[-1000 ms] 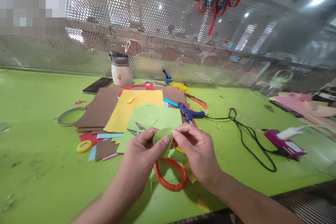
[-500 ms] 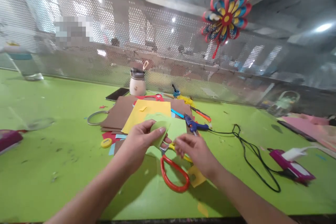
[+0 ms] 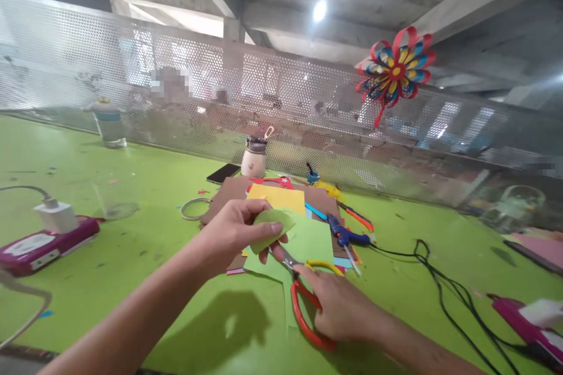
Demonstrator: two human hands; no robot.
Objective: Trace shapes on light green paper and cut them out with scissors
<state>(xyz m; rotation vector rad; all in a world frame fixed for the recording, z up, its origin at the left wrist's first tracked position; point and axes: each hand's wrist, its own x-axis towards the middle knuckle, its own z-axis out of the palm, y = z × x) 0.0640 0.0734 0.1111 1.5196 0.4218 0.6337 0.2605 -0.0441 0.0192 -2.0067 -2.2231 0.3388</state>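
My left hand [image 3: 233, 231] pinches a small curved piece of light green paper [image 3: 285, 220] between thumb and fingers. Close beside it, my right hand [image 3: 345, 303] is closed on scissors [image 3: 299, 321] with one red and one yellow handle. The blades point toward the left fingers, and their tips are hidden there. Beneath both hands lie light green paper sheets [image 3: 315, 243], with a yellow sheet [image 3: 281, 196] and brown sheets [image 3: 224, 196] behind. A blue glue gun [image 3: 347, 236] rests right of the sheets.
At the back stand a white bottle [image 3: 254, 161] and a black phone [image 3: 223, 173]. A roll of tape [image 3: 196, 209] lies left of the papers. Black cable [image 3: 428, 266] runs right to a purple power strip [image 3: 514, 313]; another power strip [image 3: 48, 243] is left. A paper flower [image 3: 397, 72] hangs on the mesh divider.
My right hand has moved down onto the scissors and taken hold of them. My left hand still holds the green paper piece. The camera view has shifted, so the scene sits lower and further right.
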